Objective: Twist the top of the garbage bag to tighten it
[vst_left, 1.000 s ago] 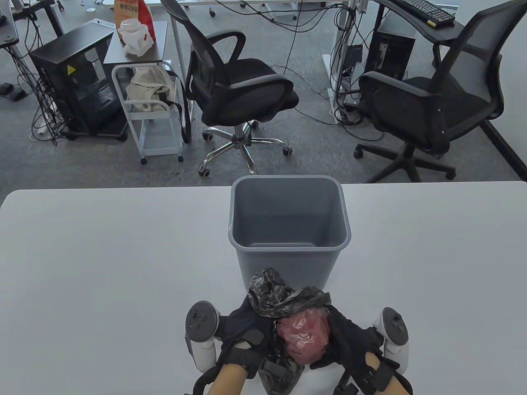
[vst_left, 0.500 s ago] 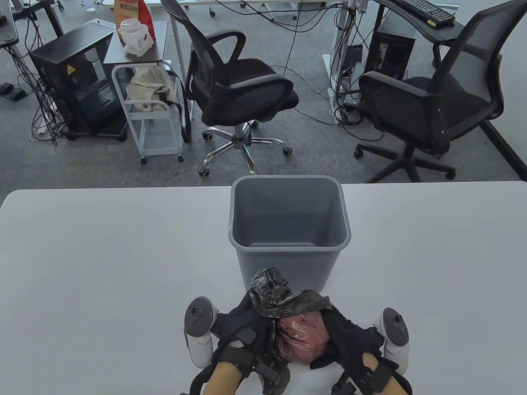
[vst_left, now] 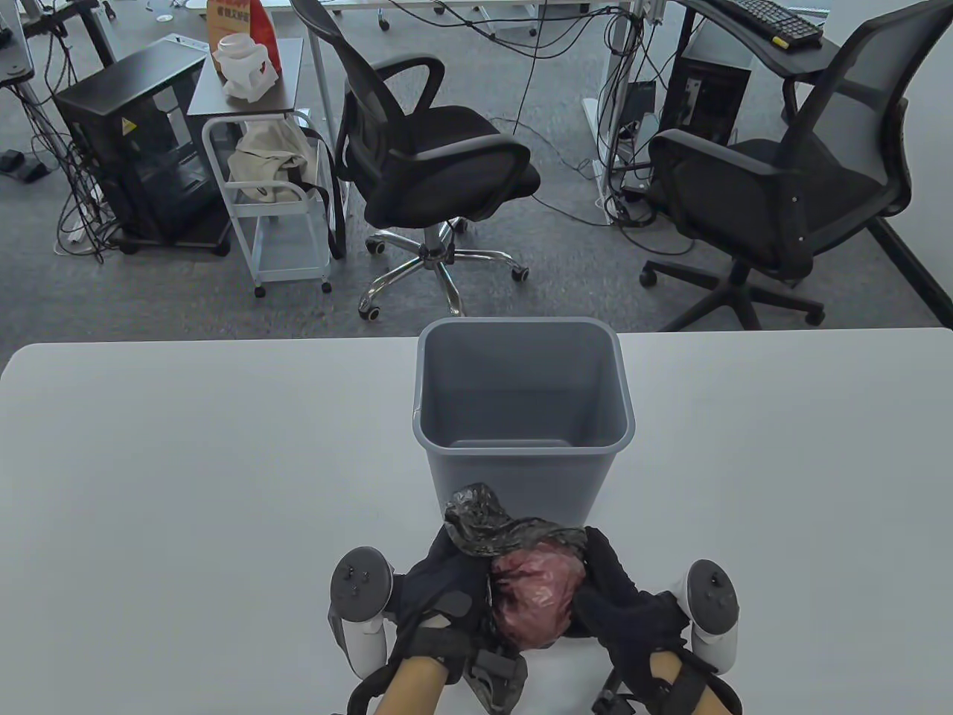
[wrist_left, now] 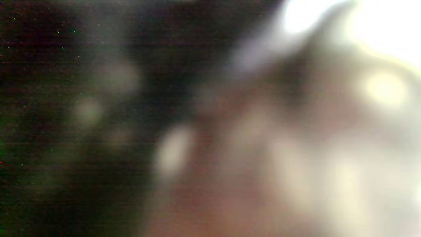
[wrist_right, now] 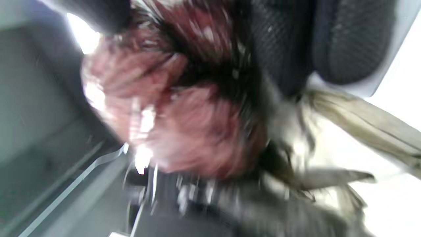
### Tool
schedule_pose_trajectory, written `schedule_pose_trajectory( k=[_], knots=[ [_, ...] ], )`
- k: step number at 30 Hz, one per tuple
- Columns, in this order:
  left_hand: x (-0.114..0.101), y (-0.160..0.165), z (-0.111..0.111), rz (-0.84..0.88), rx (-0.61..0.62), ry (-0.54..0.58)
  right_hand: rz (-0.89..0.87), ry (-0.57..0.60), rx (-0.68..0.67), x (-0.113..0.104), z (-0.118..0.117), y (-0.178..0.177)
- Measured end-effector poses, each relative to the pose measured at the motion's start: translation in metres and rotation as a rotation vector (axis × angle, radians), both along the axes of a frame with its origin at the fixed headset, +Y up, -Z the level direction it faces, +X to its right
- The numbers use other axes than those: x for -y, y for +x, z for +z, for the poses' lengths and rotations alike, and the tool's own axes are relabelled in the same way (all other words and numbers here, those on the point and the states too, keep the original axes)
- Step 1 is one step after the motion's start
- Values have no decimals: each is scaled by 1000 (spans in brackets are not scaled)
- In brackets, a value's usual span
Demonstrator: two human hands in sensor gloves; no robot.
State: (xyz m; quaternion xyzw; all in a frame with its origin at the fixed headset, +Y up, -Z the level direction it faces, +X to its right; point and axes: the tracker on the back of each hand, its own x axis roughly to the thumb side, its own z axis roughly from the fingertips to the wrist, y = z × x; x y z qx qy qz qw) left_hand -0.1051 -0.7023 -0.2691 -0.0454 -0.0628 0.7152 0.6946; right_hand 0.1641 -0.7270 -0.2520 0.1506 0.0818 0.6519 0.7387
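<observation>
A thin black garbage bag (vst_left: pixel 536 592) with reddish contents showing through sits at the table's near edge, just in front of the bin. Its gathered top (vst_left: pixel 484 521) sticks up and leans left toward the bin. My left hand (vst_left: pixel 447 588) grips the bag on its left side below the gathered top. My right hand (vst_left: pixel 614 596) grips the bag's right side, fingers curled over it. In the right wrist view the reddish bulge (wrist_right: pixel 171 115) fills the frame, blurred, with gloved fingers (wrist_right: pixel 279 42) against it. The left wrist view is a blur.
An empty grey waste bin (vst_left: pixel 521 410) stands upright on the white table (vst_left: pixel 186 462), directly behind the bag. Beyond the table's far edge are two office chairs (vst_left: pixel 424 156) and a small white cart (vst_left: pixel 275 208).
The reddish bulge has rolled up and away from me between my hands. The gathered top has sunk lower and flattened. My right hand has closed further over the bag's right side.
</observation>
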Motion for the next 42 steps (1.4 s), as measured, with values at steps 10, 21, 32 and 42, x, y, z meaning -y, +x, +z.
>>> schedule_pose_trajectory(
  k=[10, 21, 32, 42],
  knots=[
    [0, -7, 1, -99, -116, 15, 18, 82, -91, -4, 1, -4],
    [-1, 4, -1, -42, 32, 34, -9, -78, -75, 8, -1, 0],
    [2, -1, 2, -66, -68, 7, 235, 227, -88, -20, 5, -6],
    [-4, 2, -1, -7, 35, 43, 81, 32, -25, -6, 0, 5]
  ],
)
